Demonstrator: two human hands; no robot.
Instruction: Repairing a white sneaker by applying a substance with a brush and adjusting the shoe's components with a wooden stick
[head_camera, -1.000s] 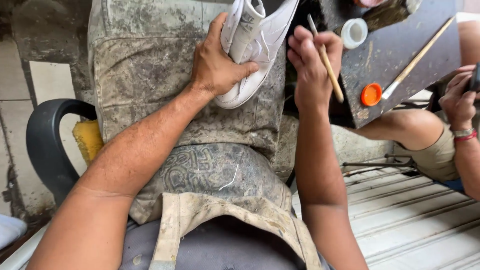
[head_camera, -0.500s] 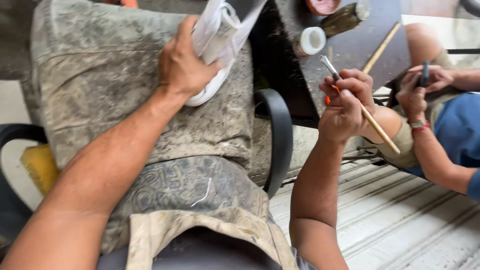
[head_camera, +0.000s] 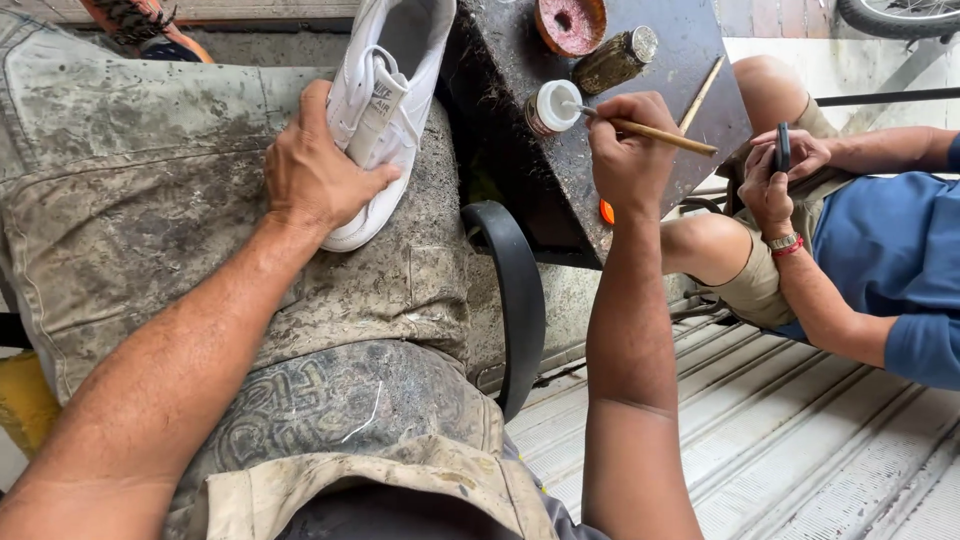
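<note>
My left hand (head_camera: 318, 178) grips a white sneaker (head_camera: 385, 90) and holds it against my lap, which is covered by a stained grey apron (head_camera: 150, 230). My right hand (head_camera: 630, 150) holds a thin wooden-handled brush (head_camera: 650, 131). The brush tip reaches into a small white open jar (head_camera: 552, 107) standing on a dark stained board (head_camera: 540, 170).
On the board also lie a round reddish lid (head_camera: 571, 24), a dirty bottle (head_camera: 614, 62) on its side and a wooden stick (head_camera: 700, 95). A seated person in a blue shirt (head_camera: 890, 270) holds a phone (head_camera: 782, 147) at the right. A black chair armrest (head_camera: 515, 290) curves beside my lap.
My right hand has swung from the lower right up to the white jar, putting the brush tip into it. My left hand keeps the sneaker pressed on my lap.
</note>
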